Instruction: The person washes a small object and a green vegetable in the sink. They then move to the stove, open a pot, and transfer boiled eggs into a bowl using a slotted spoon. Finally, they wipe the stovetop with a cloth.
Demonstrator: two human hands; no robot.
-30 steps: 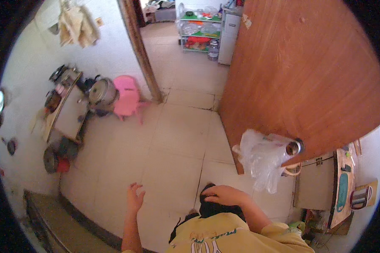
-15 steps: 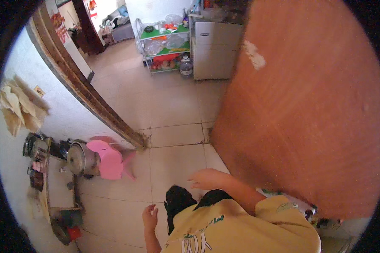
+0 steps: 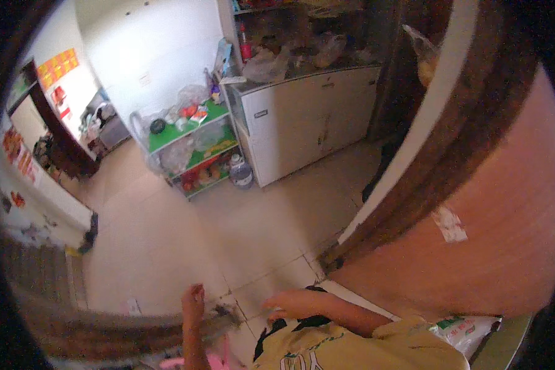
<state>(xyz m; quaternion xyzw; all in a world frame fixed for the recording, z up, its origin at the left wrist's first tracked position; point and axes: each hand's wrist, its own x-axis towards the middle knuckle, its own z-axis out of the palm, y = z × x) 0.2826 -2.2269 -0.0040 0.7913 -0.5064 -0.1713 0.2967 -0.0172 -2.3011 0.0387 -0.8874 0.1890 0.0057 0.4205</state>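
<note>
My left hand [image 3: 193, 303] is raised in front of me at the lower middle, beside the wooden door frame. Its fingers are loosely bent, blurred a little, and no object shows in them. To its right, my right hand [image 3: 293, 303] reaches across the front of my yellow shirt [image 3: 364, 348], fingers stretched out, holding nothing. It touches neither the door frame nor the reddish-brown door [image 3: 475, 246] on the right. Below my left hand, part of a pink plastic chair [image 3: 219, 357] shows at the lower edge.
Ahead stands a green-shelved rack [image 3: 191, 129] with bags and produce, a large clear bottle [image 3: 240, 172] beside it. A white cabinet [image 3: 308, 126] with bags on top is to its right. The door frame [image 3: 407, 185] slants up at right. A plastic package [image 3: 468, 333] lies low right.
I have moved forward into the doorway and my view has tilted up. The rack and cabinet look nearer, and the pink chair has slid to the lower edge. Both hands remain free of objects.
</note>
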